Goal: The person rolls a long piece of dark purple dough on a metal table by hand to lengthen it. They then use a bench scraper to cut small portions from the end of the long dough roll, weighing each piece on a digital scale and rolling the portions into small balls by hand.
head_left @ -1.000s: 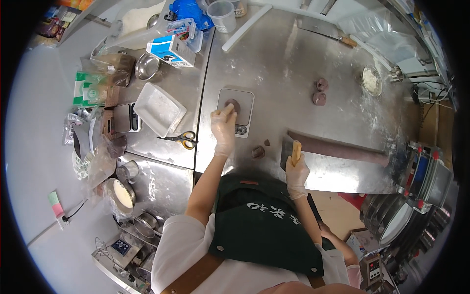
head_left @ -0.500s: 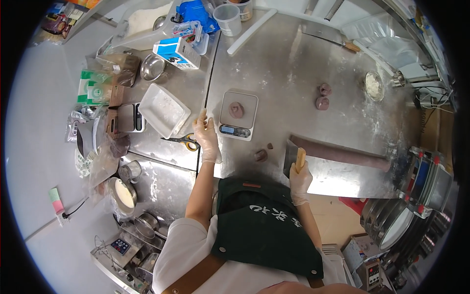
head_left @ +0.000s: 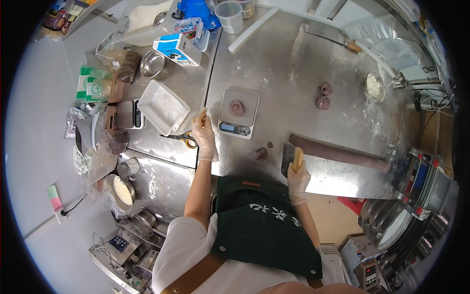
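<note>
In my gloved right hand [head_left: 298,179] is a dough scraper [head_left: 298,159] with a wooden handle, gripped with its metal blade upright at the left end of a long purple-brown dough log [head_left: 342,154]. My gloved left hand [head_left: 203,134] hovers beside the digital scale [head_left: 226,117], empty, its fingers loosely bent and slightly apart. One dough piece [head_left: 236,108] rests on the scale's plate. Between my hands lie a small dough piece [head_left: 261,154] and a smaller scrap [head_left: 270,144]. Farther back on the right, two dough pieces [head_left: 323,102] sit one behind the other.
Scissors [head_left: 188,140] and a white plastic tub [head_left: 164,108] lie left of my left hand. A second scale [head_left: 129,115] stands beyond them. Toward the back right are a bowl of white powder [head_left: 374,86] and a wooden-handled knife [head_left: 352,46]. Stacked round sieves [head_left: 394,228] stand at the right.
My left hand has shifted very slightly left, its fingers a little more bent. The right hand and scraper have edged slightly left at the log's end.
</note>
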Tool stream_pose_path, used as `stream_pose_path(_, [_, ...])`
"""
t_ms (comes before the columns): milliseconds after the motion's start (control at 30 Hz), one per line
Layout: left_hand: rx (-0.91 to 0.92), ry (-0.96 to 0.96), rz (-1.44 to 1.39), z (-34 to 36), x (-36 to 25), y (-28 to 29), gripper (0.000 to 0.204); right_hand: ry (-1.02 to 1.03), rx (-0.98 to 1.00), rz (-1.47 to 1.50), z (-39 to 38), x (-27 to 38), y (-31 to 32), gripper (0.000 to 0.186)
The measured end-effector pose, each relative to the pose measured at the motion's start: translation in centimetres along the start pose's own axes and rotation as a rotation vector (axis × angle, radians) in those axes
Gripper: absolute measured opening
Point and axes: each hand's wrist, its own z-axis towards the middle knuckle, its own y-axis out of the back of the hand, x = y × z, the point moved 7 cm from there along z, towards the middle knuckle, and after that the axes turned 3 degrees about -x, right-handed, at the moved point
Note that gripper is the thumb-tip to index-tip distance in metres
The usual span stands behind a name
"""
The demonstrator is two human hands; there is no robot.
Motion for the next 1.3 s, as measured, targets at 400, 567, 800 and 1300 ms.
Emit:
stream_pose_path(400, [0.316, -0.532, 0.418, -2.4, -5.5, -8.5, 0.083, -0.034, 0.077, 0.050, 0.2, -0.1, -0.1, 0.022])
stream_pose_path(567, [0.499, -0.475, 0.727, -1.2, -2.8, -11.3, 0.085, -0.129, 0.134, 0.042, 0.1, -1.6, -0.4, 0.023])
stream_pose_path(800, [0.629, -0.700, 0.315, -7.2, -15.6, -23.2, 0.087, -0.315, 0.123, 0.155, 0.7, -3.9, 2.9, 0.027])
stream_pose_path(1300, [0.563, -0.495, 0.244, -9.0, -14.9, -26.1, 0.079, -0.284, -0.013, 0.188, 4.1, -8.9, 8.5, 0.023])
